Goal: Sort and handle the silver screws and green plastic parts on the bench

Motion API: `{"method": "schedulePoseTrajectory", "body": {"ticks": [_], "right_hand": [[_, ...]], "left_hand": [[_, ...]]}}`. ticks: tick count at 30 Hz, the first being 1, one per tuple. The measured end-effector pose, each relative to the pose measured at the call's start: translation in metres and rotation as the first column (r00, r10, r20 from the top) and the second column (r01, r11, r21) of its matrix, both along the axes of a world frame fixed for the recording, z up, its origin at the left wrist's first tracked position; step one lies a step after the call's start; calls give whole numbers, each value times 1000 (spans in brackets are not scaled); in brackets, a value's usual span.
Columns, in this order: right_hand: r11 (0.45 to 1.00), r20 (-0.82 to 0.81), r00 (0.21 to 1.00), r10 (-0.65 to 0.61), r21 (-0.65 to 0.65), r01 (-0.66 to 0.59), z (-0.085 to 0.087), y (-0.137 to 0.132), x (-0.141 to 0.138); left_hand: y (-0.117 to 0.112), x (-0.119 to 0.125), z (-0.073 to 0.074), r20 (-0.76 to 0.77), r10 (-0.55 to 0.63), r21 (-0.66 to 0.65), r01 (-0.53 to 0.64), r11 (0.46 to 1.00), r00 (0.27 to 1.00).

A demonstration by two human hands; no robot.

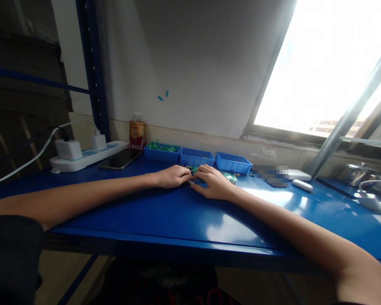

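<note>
The left hand (174,176) and right hand (213,183) meet over the counter (165,214), fingertips close together at a small pale piece (191,182). The left fingers are bunched narrow; the right fingers arch, with a gap above the thumb. Fingers cover most of the piece, so I cannot tell which hand grips it, or whether both do. It sits between the fingertips, in front of the middle bin (195,161). A bit of green (194,169) shows just behind the fingers, and a clear bag (230,177) with green in it lies beside the right hand.

The likeliest mishap is a slip: the piece is tiny and the counter looks glossy, so a loose pinch could let it skid away. The right hand could also nudge the bag, being so near it. Glare from the window (307,63) may make small parts hard to spot on the right.

As for writing, the bottle (137,132) has a gold and red label with a pale patch low down, too small to read. I can make out no lettering on the left bin (161,156), right bin (233,164), phone (120,159) or power strip (89,156). A dark item (269,176) at right is partly pixelated, hiding any marking.
</note>
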State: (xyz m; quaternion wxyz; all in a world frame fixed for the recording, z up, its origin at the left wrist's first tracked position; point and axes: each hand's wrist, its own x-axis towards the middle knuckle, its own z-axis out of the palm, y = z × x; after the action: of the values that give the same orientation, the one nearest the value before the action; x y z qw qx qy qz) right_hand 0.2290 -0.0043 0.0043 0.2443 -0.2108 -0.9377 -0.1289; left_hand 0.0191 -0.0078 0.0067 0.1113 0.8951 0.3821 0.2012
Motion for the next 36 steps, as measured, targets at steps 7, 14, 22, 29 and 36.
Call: {"method": "schedulePoseTrajectory", "body": {"ticks": [7, 14, 22, 29, 36], "right_hand": [[999, 9, 1000, -25, -37, 26, -3, 0, -3], [999, 41, 999, 13, -35, -11, -3, 3, -4], [1000, -15, 1000, -8, -18, 7, -3, 1, -4], [996, -109, 992, -60, 54, 66, -6, 5, -3], [993, -63, 997, -46, 102, 53, -7, 7, 0]], "left_hand": [[0, 0, -1, 11, -5, 49, 4, 999, 1000], [-3, 0, 1, -16, -45, 58, 45, 997, 999], [-4, -1, 1, -51, -10, -14, 10, 1000, 999], [-1, -2, -3, 83, 31, -61, -26, 998, 996], [-1, 0, -2, 127, 8, -42, -3, 999, 992]]}}
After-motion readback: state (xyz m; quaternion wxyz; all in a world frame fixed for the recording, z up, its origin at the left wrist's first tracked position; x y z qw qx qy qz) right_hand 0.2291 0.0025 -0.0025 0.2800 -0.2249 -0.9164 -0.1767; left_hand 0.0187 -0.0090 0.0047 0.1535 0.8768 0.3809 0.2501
